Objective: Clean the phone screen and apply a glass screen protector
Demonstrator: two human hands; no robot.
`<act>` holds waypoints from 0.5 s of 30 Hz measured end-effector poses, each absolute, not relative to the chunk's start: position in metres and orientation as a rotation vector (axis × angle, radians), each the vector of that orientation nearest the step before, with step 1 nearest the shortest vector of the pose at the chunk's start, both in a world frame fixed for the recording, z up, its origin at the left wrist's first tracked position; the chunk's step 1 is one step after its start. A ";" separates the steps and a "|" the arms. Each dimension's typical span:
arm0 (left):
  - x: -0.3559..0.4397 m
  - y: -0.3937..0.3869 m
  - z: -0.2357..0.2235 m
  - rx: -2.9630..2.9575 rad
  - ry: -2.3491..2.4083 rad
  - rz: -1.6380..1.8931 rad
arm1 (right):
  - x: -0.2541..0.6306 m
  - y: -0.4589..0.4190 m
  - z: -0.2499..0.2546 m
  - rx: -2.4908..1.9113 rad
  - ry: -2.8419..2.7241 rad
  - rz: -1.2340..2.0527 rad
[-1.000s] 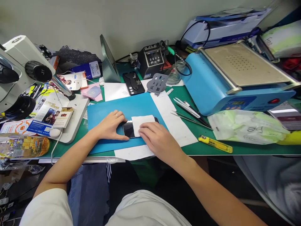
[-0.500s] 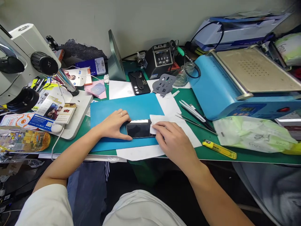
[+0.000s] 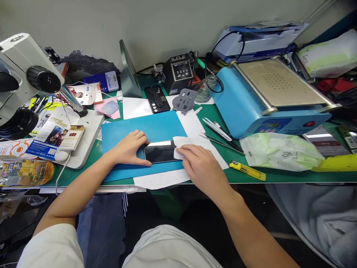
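Note:
A phone (image 3: 159,152) with a dark, glossy screen lies flat and crosswise on a blue mat (image 3: 156,124). My left hand (image 3: 131,149) grips its left end, thumb along the near edge and fingers at the far edge. At the phone's right end, my right hand (image 3: 202,165) pinches a white wipe (image 3: 178,143) and presses it against the screen. The wipe covers that end of the phone, so its right edge is hidden. White paper sheets (image 3: 156,181) stick out from beneath the mat.
On the right are tweezers (image 3: 220,143), a yellow utility knife (image 3: 247,170), a plastic packet (image 3: 279,150) and a blue heating plate machine (image 3: 237,108). A black phone case (image 3: 157,98) and soldering station (image 3: 178,74) stand behind. A microscope (image 3: 44,78) and bottle (image 3: 26,171) occupy the left.
The camera view has turned slightly right, so everything appears shifted left. Both hands keep their hold; the right hand with the wipe stays at the phone's right end.

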State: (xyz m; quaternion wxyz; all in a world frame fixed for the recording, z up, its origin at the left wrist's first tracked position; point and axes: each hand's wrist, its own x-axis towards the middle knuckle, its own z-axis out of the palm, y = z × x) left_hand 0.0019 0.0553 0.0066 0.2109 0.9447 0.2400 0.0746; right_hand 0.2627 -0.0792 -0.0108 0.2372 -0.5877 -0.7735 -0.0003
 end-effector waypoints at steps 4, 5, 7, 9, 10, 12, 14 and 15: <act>0.002 0.056 0.008 2.622 0.662 0.222 | 0.238 -0.079 -0.009 -1.524 -2.176 0.012; 0.002 0.056 0.008 2.618 0.660 0.224 | 0.229 -0.078 -0.008 -1.494 -2.194 0.030; 0.002 0.056 0.009 2.611 0.657 0.229 | 0.211 -0.076 -0.006 -1.458 -2.218 0.066; 0.002 0.056 0.010 2.607 0.659 0.230 | 0.201 -0.074 -0.004 -1.452 -2.231 0.095; 0.002 0.056 0.011 2.604 0.660 0.227 | 0.200 -0.073 -0.004 -1.451 -2.236 0.110; 0.002 0.056 0.012 2.597 0.665 0.219 | 0.205 -0.073 -0.005 -1.450 -2.239 0.124; 0.003 0.056 0.012 2.592 0.672 0.206 | 0.219 -0.074 -0.006 -1.460 -2.222 0.117; 0.003 0.056 0.013 2.591 0.676 0.200 | 0.228 -0.074 -0.007 -1.476 -2.204 0.108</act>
